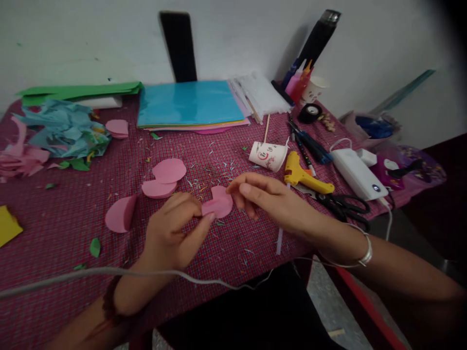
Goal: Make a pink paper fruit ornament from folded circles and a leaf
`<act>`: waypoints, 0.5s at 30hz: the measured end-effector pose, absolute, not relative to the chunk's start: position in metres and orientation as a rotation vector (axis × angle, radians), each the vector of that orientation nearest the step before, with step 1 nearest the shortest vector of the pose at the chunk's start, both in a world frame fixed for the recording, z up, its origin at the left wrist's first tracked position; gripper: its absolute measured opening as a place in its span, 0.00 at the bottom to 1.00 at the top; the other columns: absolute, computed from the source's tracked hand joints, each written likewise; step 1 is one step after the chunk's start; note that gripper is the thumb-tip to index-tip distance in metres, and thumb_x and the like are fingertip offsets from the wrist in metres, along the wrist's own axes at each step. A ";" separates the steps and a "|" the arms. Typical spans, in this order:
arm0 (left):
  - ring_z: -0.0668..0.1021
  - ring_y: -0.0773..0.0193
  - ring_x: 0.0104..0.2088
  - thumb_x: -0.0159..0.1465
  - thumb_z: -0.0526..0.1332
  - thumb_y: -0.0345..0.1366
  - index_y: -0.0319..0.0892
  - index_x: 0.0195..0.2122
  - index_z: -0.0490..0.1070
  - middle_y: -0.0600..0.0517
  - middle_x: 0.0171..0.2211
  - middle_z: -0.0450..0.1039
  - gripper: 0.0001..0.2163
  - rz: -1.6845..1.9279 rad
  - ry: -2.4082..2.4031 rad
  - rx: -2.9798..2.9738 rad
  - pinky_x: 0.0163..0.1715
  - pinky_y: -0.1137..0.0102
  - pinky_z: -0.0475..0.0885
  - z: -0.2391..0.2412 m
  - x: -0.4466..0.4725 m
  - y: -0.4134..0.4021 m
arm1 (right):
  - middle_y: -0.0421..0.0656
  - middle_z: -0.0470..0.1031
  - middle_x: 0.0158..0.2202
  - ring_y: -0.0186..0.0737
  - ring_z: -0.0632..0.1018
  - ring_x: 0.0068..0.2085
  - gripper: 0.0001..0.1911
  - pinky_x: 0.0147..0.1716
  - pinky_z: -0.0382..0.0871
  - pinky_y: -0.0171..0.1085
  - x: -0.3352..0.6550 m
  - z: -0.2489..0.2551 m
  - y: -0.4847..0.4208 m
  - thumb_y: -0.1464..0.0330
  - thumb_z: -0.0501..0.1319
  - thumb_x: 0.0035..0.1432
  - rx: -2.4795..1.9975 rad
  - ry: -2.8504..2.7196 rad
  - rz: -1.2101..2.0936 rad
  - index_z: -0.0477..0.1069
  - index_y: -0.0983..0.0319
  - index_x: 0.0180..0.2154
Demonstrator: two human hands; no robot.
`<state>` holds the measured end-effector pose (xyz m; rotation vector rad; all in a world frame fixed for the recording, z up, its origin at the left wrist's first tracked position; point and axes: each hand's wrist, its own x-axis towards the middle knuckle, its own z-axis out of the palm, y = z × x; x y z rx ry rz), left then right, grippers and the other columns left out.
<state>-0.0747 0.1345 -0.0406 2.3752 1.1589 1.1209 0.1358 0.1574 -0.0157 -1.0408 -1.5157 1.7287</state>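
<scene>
- Your left hand (174,228) is over the middle of the counter (233,255), thumb and forefinger closed in a pinch on the left edge of the pink petal (223,206).
- That petal is between your two hands, with a curved edge toward the right.
- Your right hand (268,199) has its fingers partly open and loosely curled, with nothing visible in them; the tips are at the petal's right edge, and you cannot tell whether they touch it.
- To the left of your left hand lie two overlapping pink discs (170,170), and nearer and farther left a folded disc (118,215).
- Just beyond your right hand, a paper cup (268,154) lies on its side.
- Right of the cup is the yellow glue gun (306,177), with black scissors (339,204) on its near right.
- Blue sheets (186,104) lie at the far middle, a phone (178,46) upright behind them.
- Blue scraps (69,129) are heaped at the far left.
- A pale cable (65,279) crosses your left forearm.
</scene>
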 end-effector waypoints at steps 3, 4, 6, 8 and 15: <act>0.73 0.69 0.27 0.61 0.59 0.30 0.42 0.25 0.67 0.56 0.26 0.70 0.07 1.045 1.220 1.972 0.28 0.73 0.69 -0.039 -0.071 0.133 | 0.39 0.71 0.33 0.31 0.72 0.34 0.05 0.34 0.68 0.32 0.136 -0.013 0.162 0.68 0.60 0.60 -0.971 -1.655 1.583 0.68 0.62 0.38; 0.73 0.69 0.28 0.61 0.59 0.30 0.42 0.25 0.66 0.56 0.26 0.71 0.07 1.022 1.202 1.910 0.29 0.73 0.69 -0.040 -0.070 0.133 | 0.39 0.71 0.33 0.32 0.72 0.34 0.06 0.35 0.68 0.33 0.134 -0.014 0.163 0.68 0.61 0.58 -0.952 -1.700 1.587 0.68 0.62 0.38; 0.73 0.69 0.28 0.60 0.60 0.30 0.42 0.24 0.66 0.57 0.26 0.71 0.08 0.983 1.175 1.849 0.29 0.73 0.69 -0.042 -0.068 0.132 | 0.39 0.70 0.31 0.33 0.71 0.33 0.04 0.34 0.67 0.34 0.128 -0.017 0.165 0.69 0.62 0.58 -0.932 -1.805 1.559 0.68 0.63 0.34; 0.73 0.70 0.27 0.60 0.59 0.30 0.42 0.24 0.66 0.57 0.25 0.70 0.08 0.946 1.160 1.830 0.28 0.74 0.68 -0.044 -0.067 0.131 | 0.38 0.68 0.29 0.33 0.71 0.32 0.05 0.34 0.66 0.34 0.125 -0.020 0.166 0.71 0.61 0.58 -0.942 -1.897 1.475 0.68 0.63 0.29; 0.63 0.73 0.20 0.66 0.53 0.34 0.42 0.20 0.58 0.59 0.19 0.56 0.15 0.687 1.194 2.001 0.19 0.75 0.60 -0.041 -0.077 0.137 | 0.41 0.74 0.34 0.36 0.75 0.36 0.03 0.37 0.69 0.37 0.194 -0.016 0.159 0.71 0.58 0.61 -1.223 -2.101 0.882 0.70 0.60 0.37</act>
